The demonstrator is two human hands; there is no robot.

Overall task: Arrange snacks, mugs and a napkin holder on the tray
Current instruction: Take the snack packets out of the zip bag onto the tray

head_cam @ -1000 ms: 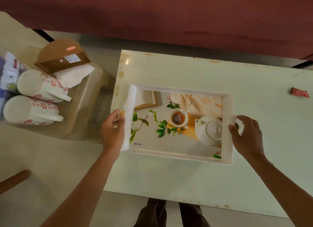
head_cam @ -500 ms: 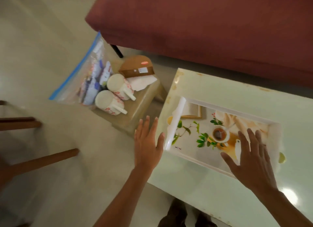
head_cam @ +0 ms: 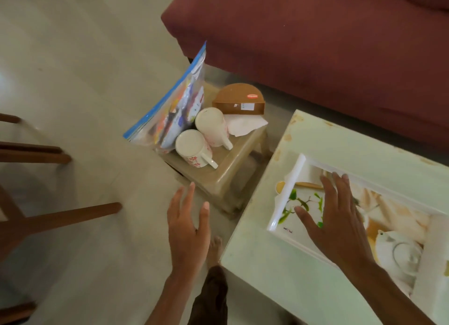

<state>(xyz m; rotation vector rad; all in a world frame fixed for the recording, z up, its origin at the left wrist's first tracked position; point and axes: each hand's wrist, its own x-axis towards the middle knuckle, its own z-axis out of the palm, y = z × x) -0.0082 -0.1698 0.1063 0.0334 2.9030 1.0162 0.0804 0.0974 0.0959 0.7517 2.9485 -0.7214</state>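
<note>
A white tray with a printed teapot picture lies on the pale table at the right. On a low stool to its left lie two white floral mugs on their sides, a brown napkin holder with a white napkin, and a clear zip bag of snacks. My left hand hovers open over the floor just below the stool. My right hand is spread open above the tray's left part, holding nothing.
A dark red sofa runs along the back, close behind the stool and table. Brown wooden chair legs stand at the left. My bare foot rests on the tiled floor by the table's corner.
Both hands let go of the tray's handles and opened. The view swung left toward the stool, and my right hand has moved left across the tray while my left hand stays near the stool.
</note>
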